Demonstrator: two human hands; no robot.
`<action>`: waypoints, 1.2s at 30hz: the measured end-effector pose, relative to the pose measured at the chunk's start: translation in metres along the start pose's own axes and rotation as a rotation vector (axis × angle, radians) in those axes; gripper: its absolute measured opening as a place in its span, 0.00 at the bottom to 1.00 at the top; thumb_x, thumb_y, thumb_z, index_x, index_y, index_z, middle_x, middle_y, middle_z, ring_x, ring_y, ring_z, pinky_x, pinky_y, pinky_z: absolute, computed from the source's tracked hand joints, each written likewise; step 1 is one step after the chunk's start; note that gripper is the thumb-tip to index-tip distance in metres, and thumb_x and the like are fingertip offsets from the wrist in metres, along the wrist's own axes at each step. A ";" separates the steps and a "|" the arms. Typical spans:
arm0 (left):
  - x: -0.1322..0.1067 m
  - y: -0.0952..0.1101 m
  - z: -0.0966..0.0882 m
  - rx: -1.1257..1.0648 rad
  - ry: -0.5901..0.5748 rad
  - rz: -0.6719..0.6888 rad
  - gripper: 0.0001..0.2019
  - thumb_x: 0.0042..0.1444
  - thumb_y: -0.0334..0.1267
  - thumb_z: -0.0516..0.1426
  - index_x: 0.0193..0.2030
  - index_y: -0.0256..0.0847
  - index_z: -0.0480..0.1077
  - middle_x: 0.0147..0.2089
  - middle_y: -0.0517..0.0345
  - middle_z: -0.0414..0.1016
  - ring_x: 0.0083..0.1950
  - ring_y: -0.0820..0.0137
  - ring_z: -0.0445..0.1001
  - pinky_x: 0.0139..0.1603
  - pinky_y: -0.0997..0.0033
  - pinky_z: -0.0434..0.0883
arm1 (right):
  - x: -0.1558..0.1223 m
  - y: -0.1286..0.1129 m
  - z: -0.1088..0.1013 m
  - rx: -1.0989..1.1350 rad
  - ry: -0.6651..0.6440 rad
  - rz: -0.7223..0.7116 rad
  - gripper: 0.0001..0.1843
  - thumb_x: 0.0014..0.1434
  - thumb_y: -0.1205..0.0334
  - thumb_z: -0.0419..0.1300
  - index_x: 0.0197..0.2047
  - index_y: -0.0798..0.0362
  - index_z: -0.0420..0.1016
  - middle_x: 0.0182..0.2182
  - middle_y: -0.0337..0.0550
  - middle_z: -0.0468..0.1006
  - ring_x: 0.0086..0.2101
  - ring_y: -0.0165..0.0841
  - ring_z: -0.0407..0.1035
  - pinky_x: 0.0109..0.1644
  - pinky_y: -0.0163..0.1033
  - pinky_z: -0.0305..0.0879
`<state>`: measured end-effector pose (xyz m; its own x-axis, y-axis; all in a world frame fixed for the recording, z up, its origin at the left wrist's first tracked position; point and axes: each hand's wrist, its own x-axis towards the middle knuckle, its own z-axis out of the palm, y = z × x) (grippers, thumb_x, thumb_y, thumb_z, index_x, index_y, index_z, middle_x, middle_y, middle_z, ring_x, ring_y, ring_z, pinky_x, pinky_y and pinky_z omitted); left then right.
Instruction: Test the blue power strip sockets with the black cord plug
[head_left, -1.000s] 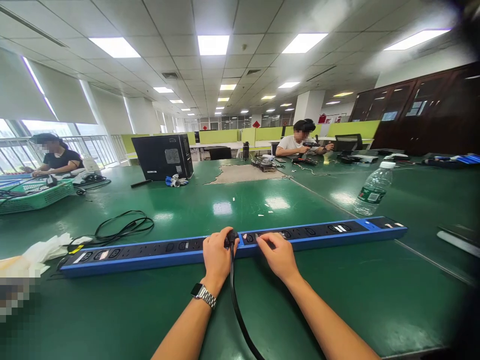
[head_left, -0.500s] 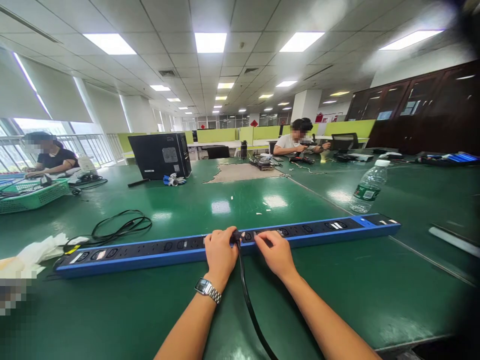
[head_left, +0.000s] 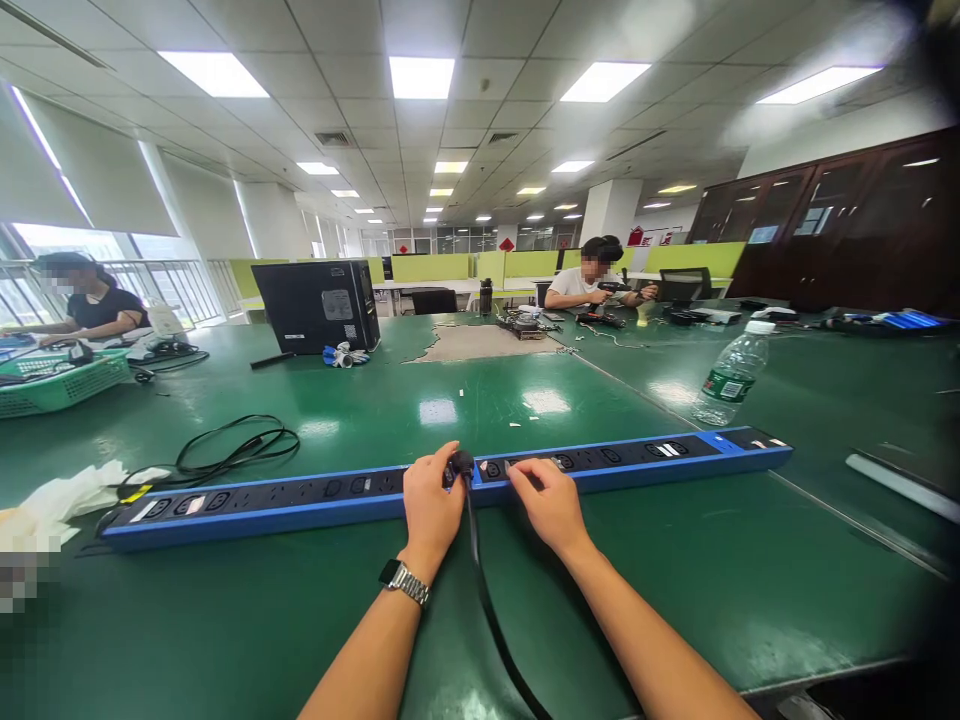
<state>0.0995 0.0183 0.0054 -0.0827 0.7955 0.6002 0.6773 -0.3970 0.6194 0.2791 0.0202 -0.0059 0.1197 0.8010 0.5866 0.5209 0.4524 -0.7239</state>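
A long blue and black power strip [head_left: 637,460] lies across the green table [head_left: 675,600] in front of me. My left hand [head_left: 430,500], with a metal watch on its wrist, is closed round a black plug [head_left: 459,464] seated in the strip near its middle. The plug's black cable [head_left: 487,610] runs back toward me between my arms. My right hand [head_left: 550,503] rests on the strip just right of the plug, fingers curled and pressing down on its top.
A water bottle [head_left: 729,376] stands at the right. A coiled black cord [head_left: 240,447] and white tissue [head_left: 71,492] lie at the left. A black computer case [head_left: 315,306] and a green basket [head_left: 60,380] sit further back. Two people work at far tables.
My hands have stayed on the plug and strip. The view has shifted slightly, and the plug now sits a little higher under my left fingers.
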 end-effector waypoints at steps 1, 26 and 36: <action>0.000 0.001 0.000 0.025 -0.015 0.000 0.17 0.56 0.31 0.57 0.53 0.45 0.70 0.47 0.54 0.78 0.49 0.63 0.73 0.54 0.58 0.66 | 0.000 0.000 0.000 -0.001 0.002 0.001 0.13 0.57 0.54 0.56 0.28 0.50 0.76 0.29 0.43 0.79 0.34 0.38 0.70 0.41 0.42 0.64; 0.006 0.055 0.050 0.059 -0.245 0.099 0.18 0.56 0.34 0.59 0.54 0.47 0.70 0.45 0.56 0.77 0.49 0.64 0.72 0.54 0.60 0.64 | 0.011 0.006 -0.011 0.318 0.332 0.342 0.23 0.50 0.41 0.60 0.27 0.55 0.76 0.19 0.38 0.71 0.22 0.30 0.62 0.27 0.36 0.59; 0.009 0.075 0.073 0.066 -0.321 0.085 0.16 0.59 0.35 0.56 0.54 0.48 0.69 0.47 0.57 0.78 0.50 0.64 0.73 0.53 0.61 0.63 | 0.020 0.007 -0.019 0.615 0.720 0.380 0.21 0.49 0.43 0.62 0.28 0.55 0.70 0.17 0.31 0.65 0.16 0.23 0.55 0.19 0.31 0.49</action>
<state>0.2030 0.0287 0.0201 0.2039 0.8686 0.4516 0.7186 -0.4460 0.5336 0.3017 0.0318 0.0073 0.7720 0.5995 0.2111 -0.1579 0.5026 -0.8500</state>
